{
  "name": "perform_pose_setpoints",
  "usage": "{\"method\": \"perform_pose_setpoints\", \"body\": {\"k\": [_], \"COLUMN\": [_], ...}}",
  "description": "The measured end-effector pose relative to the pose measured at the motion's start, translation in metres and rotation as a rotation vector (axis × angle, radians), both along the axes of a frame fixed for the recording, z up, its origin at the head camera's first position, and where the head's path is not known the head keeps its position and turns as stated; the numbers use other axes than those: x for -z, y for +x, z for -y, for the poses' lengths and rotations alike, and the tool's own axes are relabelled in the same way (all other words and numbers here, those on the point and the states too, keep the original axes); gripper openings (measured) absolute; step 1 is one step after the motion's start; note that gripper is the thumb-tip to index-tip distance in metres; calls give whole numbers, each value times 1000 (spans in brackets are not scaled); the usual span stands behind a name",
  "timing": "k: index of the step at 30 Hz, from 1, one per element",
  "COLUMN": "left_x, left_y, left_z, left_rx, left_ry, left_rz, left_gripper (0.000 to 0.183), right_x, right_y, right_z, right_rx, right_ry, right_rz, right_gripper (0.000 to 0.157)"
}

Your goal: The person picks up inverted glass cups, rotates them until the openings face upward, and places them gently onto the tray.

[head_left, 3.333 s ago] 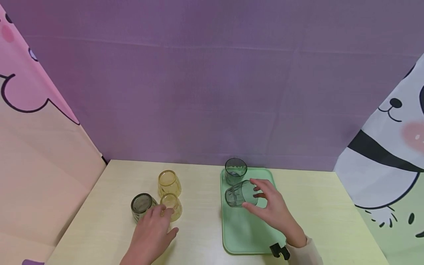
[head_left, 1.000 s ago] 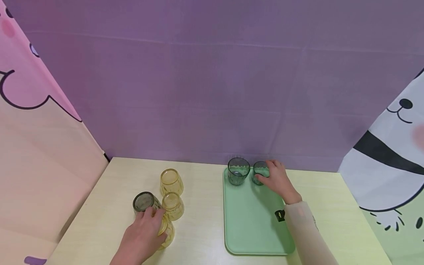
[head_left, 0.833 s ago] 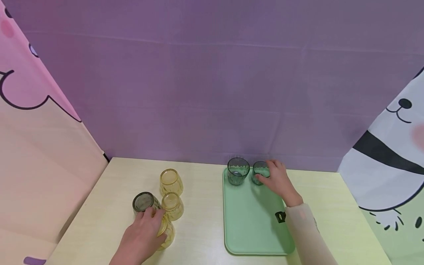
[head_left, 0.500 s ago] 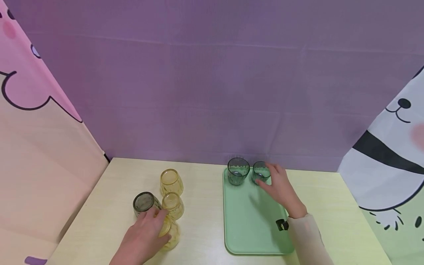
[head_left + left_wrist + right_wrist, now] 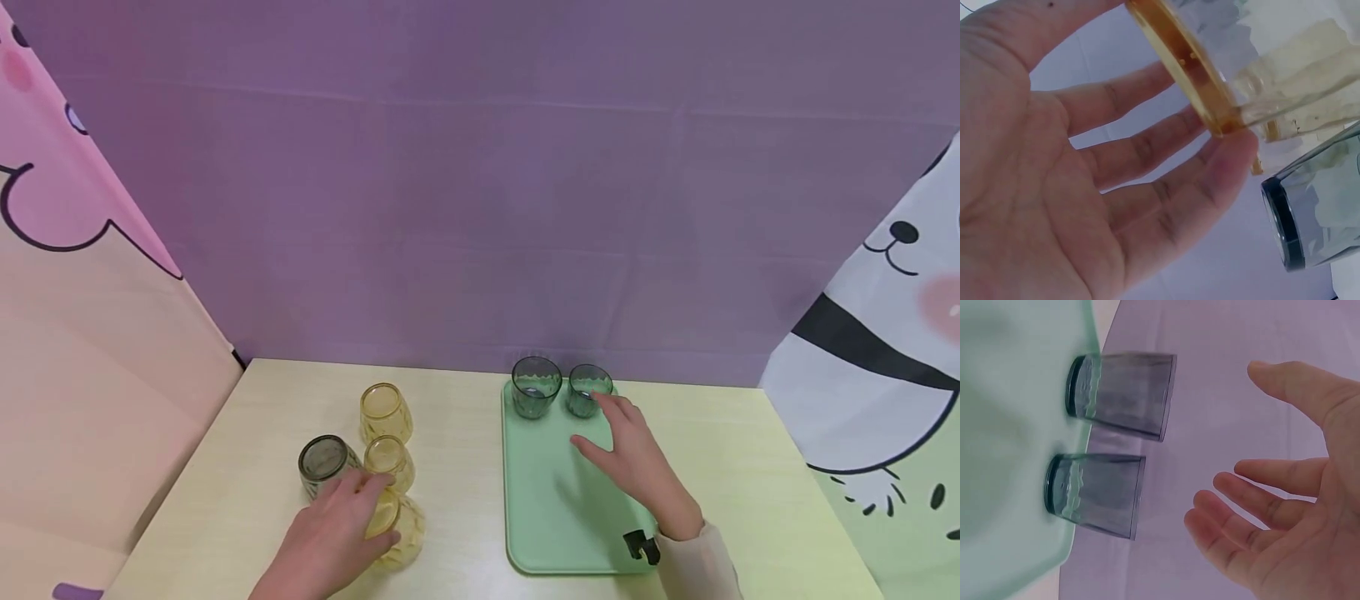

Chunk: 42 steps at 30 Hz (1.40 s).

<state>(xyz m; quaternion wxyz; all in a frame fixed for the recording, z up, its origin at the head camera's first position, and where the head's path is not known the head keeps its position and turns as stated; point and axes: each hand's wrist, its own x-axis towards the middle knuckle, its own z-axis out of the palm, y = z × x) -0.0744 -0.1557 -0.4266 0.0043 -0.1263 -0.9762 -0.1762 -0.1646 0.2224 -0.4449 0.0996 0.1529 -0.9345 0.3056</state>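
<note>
Over the left side of the pale, faintly wood-grained table (image 5: 465, 467), the person's left hand (image 5: 330, 529) grips a clear yellow glass tumbler (image 5: 408, 533) with faceted walls, thumb and fingertips about its thick amber base, which lies toward the palm. I can't tell whether its mouth touches the tabletop. Near it stand two more yellow tumblers (image 5: 386, 412), bases up, and an upturned smoky-grey glass tumbler (image 5: 326, 462) with a thick, dark, round base.

The right hand (image 5: 637, 458) holds nothing, thumb spread well away from lightly bent fingers, just short of two upright grey-green glass tumblers (image 5: 536, 388). Those stand side by side, apart, on the far end of a smooth mint-green tray (image 5: 540, 500), rectangular with rounded corners. Behind hangs creased purple cloth (image 5: 480, 208).
</note>
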Motion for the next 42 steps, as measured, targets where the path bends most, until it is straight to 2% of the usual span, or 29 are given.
{"method": "perform_pose_setpoints", "body": {"k": [10,18,29,34,39,42], "left_x": [-2,0,4,6,9,11], "left_y": [-4,-7,-12,-13,-15,-15], "left_z": [-6,-11,-13,-15,-18,-19], "left_rx": [8,3,-34,-54,-62,-50], "left_ry": [170,299,473,613,825,917], "left_rz": [17,-8,52,93,172,215], "left_gripper": [57,53,55,55,56,55], "right_x": [5,6,9,11,13,13], "right_y": [17,27,33,35,38,39], "right_z": [6,13,19,21,24,26], "right_rx": [-32,-87,-156,-197,-236,-260], "right_ry": [-50,-94,-195,-250,-325,-362], "right_rz": [-36,-101,-46,-58,-62,-56], "right_gripper": [66,61,59,56,54,55]}}
